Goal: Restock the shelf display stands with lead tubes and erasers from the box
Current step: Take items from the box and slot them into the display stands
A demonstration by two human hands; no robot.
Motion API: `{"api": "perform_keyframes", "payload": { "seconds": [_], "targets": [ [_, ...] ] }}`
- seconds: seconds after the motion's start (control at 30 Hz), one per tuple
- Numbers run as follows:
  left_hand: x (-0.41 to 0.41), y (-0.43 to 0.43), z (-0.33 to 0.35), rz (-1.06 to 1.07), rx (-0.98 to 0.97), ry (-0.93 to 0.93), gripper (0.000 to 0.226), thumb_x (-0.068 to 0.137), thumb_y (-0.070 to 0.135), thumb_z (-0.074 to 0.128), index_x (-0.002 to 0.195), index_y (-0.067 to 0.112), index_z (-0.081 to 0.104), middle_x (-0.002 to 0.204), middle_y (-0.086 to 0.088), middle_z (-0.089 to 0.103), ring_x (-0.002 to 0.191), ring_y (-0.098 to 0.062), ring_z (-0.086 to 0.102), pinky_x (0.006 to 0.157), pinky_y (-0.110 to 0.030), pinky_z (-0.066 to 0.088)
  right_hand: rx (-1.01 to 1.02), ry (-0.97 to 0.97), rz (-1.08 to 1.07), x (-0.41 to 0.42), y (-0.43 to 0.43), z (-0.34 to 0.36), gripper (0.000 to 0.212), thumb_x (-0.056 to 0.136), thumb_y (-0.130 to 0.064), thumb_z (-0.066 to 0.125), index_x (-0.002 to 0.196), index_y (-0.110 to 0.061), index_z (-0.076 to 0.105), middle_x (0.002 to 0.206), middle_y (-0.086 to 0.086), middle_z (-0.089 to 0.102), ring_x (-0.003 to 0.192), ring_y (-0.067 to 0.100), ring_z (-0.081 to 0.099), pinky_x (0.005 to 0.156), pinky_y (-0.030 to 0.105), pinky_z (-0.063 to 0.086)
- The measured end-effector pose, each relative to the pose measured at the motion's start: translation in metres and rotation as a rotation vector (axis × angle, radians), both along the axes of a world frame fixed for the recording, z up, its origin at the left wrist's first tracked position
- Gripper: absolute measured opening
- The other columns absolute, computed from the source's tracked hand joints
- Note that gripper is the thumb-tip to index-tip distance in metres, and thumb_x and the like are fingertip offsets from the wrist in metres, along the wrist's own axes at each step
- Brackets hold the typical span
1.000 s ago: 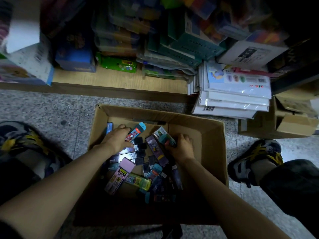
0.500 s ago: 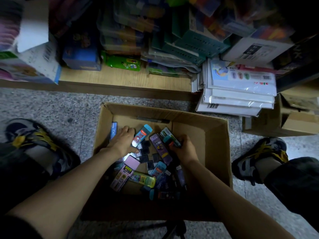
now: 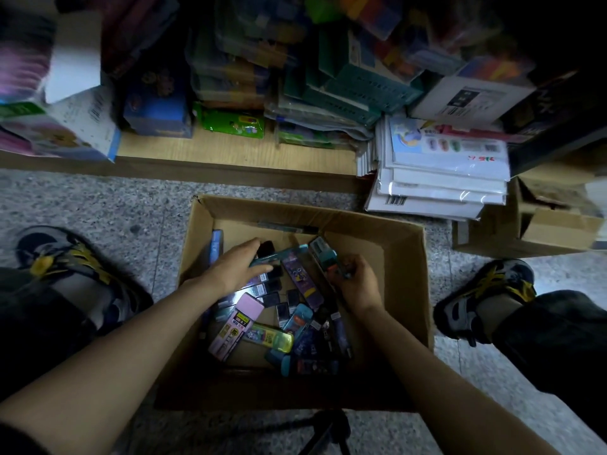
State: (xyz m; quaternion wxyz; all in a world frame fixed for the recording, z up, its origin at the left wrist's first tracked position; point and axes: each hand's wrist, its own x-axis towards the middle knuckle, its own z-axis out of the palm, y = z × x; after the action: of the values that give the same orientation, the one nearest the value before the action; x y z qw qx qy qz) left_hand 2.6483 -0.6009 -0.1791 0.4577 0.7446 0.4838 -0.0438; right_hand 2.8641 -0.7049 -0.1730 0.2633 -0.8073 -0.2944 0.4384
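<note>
Since half a second ago our left hand (image 3: pixel 235 272) has swung the slim teal plastic lead tube (image 3: pixel 285 252) flatter, toward our right hand (image 3: pixel 359 285). Left fingers pinch it; right fingers curl round a small bundle of grey and teal lead tubes (image 3: pixel 325 256). Both work at the far end of the open brown cardboard box (image 3: pixel 407 257) on the floor, where many tubes lie loose. We judge restocking barely begun: gathering only, no display stand in view.

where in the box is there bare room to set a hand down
In the box, bare cardboard shows between its right wall and the right hand, and along the far wall. Left and middle are crowded with lead tubes; the left hand grips a teal lead tube.
</note>
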Motion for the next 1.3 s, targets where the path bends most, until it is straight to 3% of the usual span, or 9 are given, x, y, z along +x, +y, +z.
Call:
{"api": "perform_keyframes", "payload": {
  "seconds": [0.13, 0.27, 0.37, 0.5, 0.57, 0.77, 1.0, 1.13, 1.3],
  "targets": [
    [0.017, -0.012, 0.025, 0.265, -0.140, -0.127, 0.046, 0.085, 0.027, 0.068, 0.117, 0.004, 0.046, 0.106, -0.011, 0.060, 0.086, -0.019, 0.060, 0.068, -0.028, 0.044, 0.096, 0.074, -0.098, 0.005, -0.002, 0.023, 0.024, 0.079, -0.008, 0.073, 0.098, -0.008, 0.059, 0.089, 0.008, 0.064, 0.077, 0.016, 0.060, 0.065, 0.029, 0.049],
    [0.037, -0.039, 0.051, 0.512, -0.279, -0.304, 0.035, 0.087, 0.028, 0.065, 0.107, 0.006, 0.047, 0.092, -0.010, 0.062, 0.065, -0.014, 0.055, 0.066, -0.029, 0.045, 0.208, 0.274, -0.227, 0.004, -0.006, 0.053, 0.025, 0.080, -0.003, 0.071, 0.101, 0.002, 0.059, 0.076, 0.005, 0.068, 0.056, 0.005, 0.063, 0.052, 0.022, 0.052],
    [0.048, -0.060, 0.067, 0.597, -0.225, -0.349, 0.024, 0.092, 0.038, 0.054, 0.096, 0.016, 0.045, 0.084, 0.002, 0.058, 0.075, -0.013, 0.057, 0.062, -0.022, 0.043, 0.313, 0.459, -0.263, -0.005, -0.011, 0.078, 0.019, 0.082, 0.000, 0.066, 0.098, 0.004, 0.057, 0.063, -0.001, 0.069, 0.050, 0.005, 0.061, 0.049, 0.023, 0.051],
    [0.060, -0.078, 0.096, 0.750, -0.356, -0.541, 0.029, 0.094, 0.039, 0.050, 0.114, 0.019, 0.049, 0.114, -0.001, 0.062, 0.100, -0.017, 0.062, 0.085, -0.029, 0.052, 0.374, 0.658, -0.276, -0.018, -0.017, 0.115, 0.020, 0.083, -0.001, 0.065, 0.100, 0.004, 0.058, 0.073, 0.005, 0.073, 0.059, 0.014, 0.068, 0.051, 0.023, 0.053],
    [0.063, -0.084, 0.115, 0.801, -0.389, -0.629, 0.021, 0.095, 0.036, 0.050, 0.111, 0.022, 0.049, 0.110, 0.007, 0.062, 0.089, -0.006, 0.065, 0.073, -0.020, 0.054, 0.374, 0.672, -0.267, -0.022, -0.019, 0.132, 0.015, 0.084, -0.003, 0.064, 0.098, 0.001, 0.058, 0.077, 0.008, 0.073, 0.063, 0.017, 0.069, 0.055, 0.028, 0.056],
    [0.070, -0.097, 0.171, 0.811, -0.281, -0.796, 0.024, 0.096, 0.036, 0.046, 0.107, 0.016, 0.053, 0.095, 0.002, 0.069, 0.073, -0.001, 0.068, 0.057, -0.016, 0.052, 0.424, 0.654, -0.195, -0.036, -0.027, 0.180, 0.010, 0.085, -0.005, 0.064, 0.095, -0.003, 0.064, 0.092, 0.019, 0.070, 0.075, 0.026, 0.068, 0.079, 0.044, 0.056],
    [0.071, -0.100, 0.233, 0.719, -0.174, -0.926, 0.028, 0.096, 0.018, 0.046, 0.124, 0.012, 0.051, 0.116, -0.011, 0.064, 0.103, -0.025, 0.063, 0.091, -0.040, 0.051, 0.482, 0.615, -0.061, -0.032, -0.030, 0.246, 0.015, 0.092, -0.012, 0.056, 0.098, -0.003, 0.067, 0.091, 0.015, 0.071, 0.076, 0.022, 0.067, 0.080, 0.038, 0.055],
    [0.066, -0.086, 0.265, 0.608, -0.057, -0.949, 0.030, 0.093, 0.031, 0.050, 0.122, 0.024, 0.053, 0.109, 0.006, 0.067, 0.091, -0.006, 0.067, 0.074, -0.021, 0.054, 0.547, 0.550, -0.023, -0.014, -0.021, 0.285, 0.020, 0.097, -0.020, 0.048, 0.089, -0.009, 0.062, 0.074, 0.004, 0.072, 0.064, 0.013, 0.067, 0.059, 0.025, 0.053],
    [0.053, -0.057, 0.309, 0.580, 0.030, -0.997, 0.032, 0.074, 0.044, 0.057, 0.105, 0.037, 0.055, 0.103, 0.017, 0.066, 0.089, -0.002, 0.066, 0.073, -0.019, 0.052, 0.658, 0.419, 0.067, 0.004, 0.000, 0.336, 0.023, 0.096, -0.027, 0.050, 0.100, -0.008, 0.063, 0.092, 0.009, 0.069, 0.083, 0.018, 0.065, 0.079, 0.035, 0.051]
  ]
}}
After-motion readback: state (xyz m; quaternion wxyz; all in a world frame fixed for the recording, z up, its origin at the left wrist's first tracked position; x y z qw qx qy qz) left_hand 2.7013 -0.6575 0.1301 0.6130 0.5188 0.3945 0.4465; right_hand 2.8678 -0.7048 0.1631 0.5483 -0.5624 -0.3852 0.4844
